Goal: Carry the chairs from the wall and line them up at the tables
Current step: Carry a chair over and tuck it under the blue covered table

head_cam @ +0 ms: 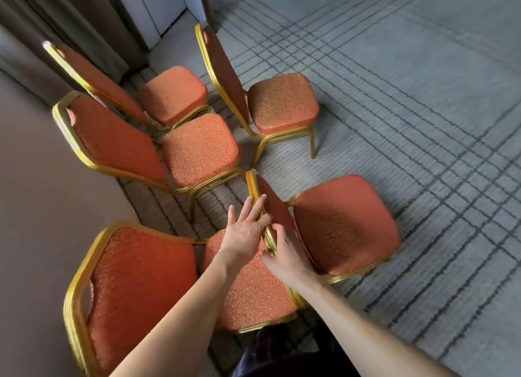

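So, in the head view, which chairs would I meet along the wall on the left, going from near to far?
nearest orange padded chair with gold metal frame → middle orange padded chair → farthest orange padded chair

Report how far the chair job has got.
Done: nothing; no tables in view. In hand: left hand and right hand touch the gold-framed back of the nearer pulled-out orange upholstered chair. Left: three matching chairs along the beige wall, a fourth out on the grey carpet.
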`<state>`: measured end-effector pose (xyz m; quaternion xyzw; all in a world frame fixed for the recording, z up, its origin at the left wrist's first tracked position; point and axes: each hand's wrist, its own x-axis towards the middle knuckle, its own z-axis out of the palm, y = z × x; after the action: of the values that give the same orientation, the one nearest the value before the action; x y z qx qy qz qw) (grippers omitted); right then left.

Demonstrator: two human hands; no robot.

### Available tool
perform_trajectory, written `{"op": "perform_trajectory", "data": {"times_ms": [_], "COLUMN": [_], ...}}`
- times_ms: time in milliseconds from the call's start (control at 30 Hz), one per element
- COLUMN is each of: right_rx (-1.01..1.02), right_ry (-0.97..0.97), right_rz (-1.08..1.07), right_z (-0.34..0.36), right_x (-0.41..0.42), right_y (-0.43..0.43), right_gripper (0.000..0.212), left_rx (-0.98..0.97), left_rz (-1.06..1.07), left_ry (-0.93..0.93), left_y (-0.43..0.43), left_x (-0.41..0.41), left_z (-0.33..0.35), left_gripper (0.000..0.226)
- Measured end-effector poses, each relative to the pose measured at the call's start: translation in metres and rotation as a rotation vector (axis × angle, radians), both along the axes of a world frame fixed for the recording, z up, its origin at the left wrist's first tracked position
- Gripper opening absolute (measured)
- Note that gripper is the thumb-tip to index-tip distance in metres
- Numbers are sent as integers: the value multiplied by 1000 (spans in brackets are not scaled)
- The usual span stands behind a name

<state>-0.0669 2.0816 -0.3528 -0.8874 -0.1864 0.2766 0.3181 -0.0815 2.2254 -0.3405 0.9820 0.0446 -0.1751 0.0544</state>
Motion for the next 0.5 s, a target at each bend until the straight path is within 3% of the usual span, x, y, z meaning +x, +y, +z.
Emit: {"op": "perform_trajectory", "data": {"times_ms": [233,500], "right_rx": [-132,-83], "right_ry": [-131,-144], "right_rz": [-102,-141], "right_z": [-16,-15], "right_x": [-13,-6], "right_y": [20,15], "right_gripper": [61,63], "left_rx": [33,92], "left_rz": [-82,-175], "left_ry": [-43,-13], "left_y": [11,11], "left_x": [21,44], "left_z": [-7,-9], "left_gripper": [38,38]}}
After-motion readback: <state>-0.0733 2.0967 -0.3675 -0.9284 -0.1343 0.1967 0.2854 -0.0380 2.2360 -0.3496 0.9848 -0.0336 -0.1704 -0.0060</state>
